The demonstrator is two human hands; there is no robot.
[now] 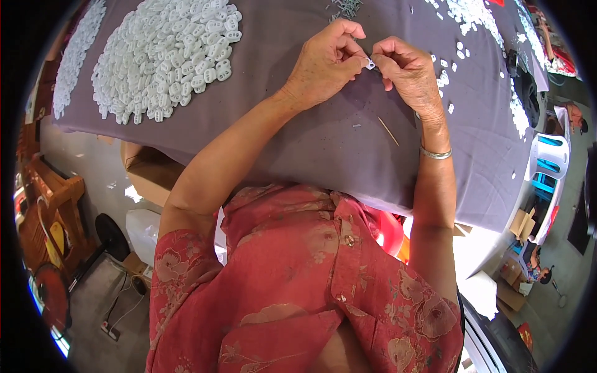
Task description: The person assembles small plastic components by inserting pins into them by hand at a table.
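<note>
Both of my hands meet over the cloth-covered table, fingertips almost touching. Between them is a small white plastic piece (370,64) with dark spots, partly hidden by my fingers. My left hand (329,62) pinches it from the left between thumb and forefinger. From the right, my right hand (407,71) closes thumb and fingers at the piece's other side. Just beyond my hands lies a small heap of grey pin-like parts (346,9). A thin wooden stick (388,131) rests on the cloth nearer to me.
A large pile of white two-holed plastic pieces (168,56) covers the table's left side. More small white parts (472,18) are scattered at the right. The grey tablecloth (298,149) hangs over the near edge. A cardboard box (149,174) stands below at left, white plastic chairs (550,155) at right.
</note>
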